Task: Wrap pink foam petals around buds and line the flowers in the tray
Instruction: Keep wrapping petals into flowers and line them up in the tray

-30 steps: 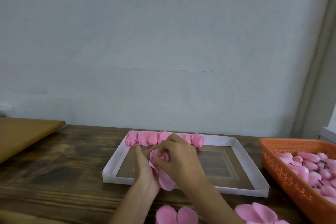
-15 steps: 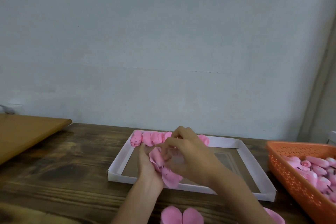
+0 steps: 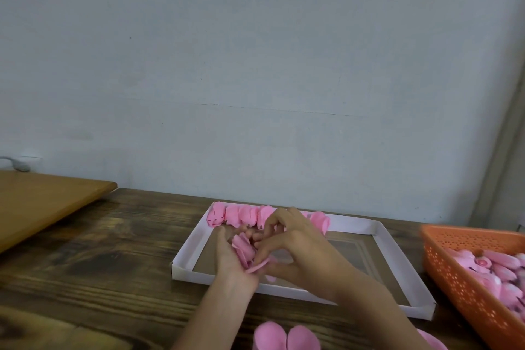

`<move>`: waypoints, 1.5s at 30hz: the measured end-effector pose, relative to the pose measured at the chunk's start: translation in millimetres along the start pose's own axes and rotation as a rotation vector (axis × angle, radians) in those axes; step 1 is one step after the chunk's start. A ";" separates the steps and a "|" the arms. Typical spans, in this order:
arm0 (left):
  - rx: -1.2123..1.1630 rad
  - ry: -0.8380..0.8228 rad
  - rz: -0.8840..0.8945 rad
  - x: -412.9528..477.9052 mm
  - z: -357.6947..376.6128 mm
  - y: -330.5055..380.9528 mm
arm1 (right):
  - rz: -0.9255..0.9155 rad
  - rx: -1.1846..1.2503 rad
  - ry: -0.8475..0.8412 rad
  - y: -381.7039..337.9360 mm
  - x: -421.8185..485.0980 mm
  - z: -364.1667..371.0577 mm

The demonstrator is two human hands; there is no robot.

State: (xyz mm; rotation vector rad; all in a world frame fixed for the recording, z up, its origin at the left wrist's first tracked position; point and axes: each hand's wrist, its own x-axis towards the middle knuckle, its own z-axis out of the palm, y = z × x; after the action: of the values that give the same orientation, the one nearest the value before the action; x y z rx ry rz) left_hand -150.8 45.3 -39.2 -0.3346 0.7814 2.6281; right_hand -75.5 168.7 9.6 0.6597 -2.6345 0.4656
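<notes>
A pink foam flower [image 3: 245, 249] is held between both hands above the near left part of the white tray [image 3: 189, 250]. My left hand [image 3: 229, 257] cups it from the left. My right hand [image 3: 292, 247] pinches a loose petal [image 3: 257, 266] against its right side. A row of finished pink flowers [image 3: 241, 214] lies along the tray's far edge, partly hidden behind my fingers.
An orange perforated basket [image 3: 460, 273] with several pink buds stands at the right. Loose pink petals [image 3: 285, 338] lie on the dark wooden table [image 3: 99, 264] near the front edge. A lighter wooden board [image 3: 42, 202] lies at the far left.
Both hands stay over the tray with the flower. The hanging petals have been folded in closer around the bud, and my right fingers have shifted lower on its side.
</notes>
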 end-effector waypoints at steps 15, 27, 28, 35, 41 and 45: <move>0.009 -0.098 0.206 -4.5 7.2 -9.2 | 0.224 0.130 0.239 -2.9 3.0 22.9; -0.028 -0.255 0.236 -10.6 8.6 -11.8 | 0.326 0.251 0.372 -10.0 1.8 30.8; -0.044 -0.267 0.237 -10.6 8.5 -11.4 | 0.317 0.224 0.376 -11.0 1.6 31.9; -0.048 -0.190 0.258 -12.4 12.1 -6.7 | 0.208 -0.008 0.366 -21.6 2.5 32.6; -0.046 -0.104 0.240 -11.5 10.7 -6.6 | 0.180 0.080 0.319 -18.9 -0.9 27.8; -0.067 -0.073 0.230 -8.8 8.3 -4.8 | 0.123 0.068 0.341 -17.4 -1.9 29.1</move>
State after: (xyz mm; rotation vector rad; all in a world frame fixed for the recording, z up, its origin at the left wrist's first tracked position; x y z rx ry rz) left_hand -141.9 51.2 -31.8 -0.1748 0.7486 2.8681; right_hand -73.3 143.2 -12.7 0.3979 -2.3511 0.6449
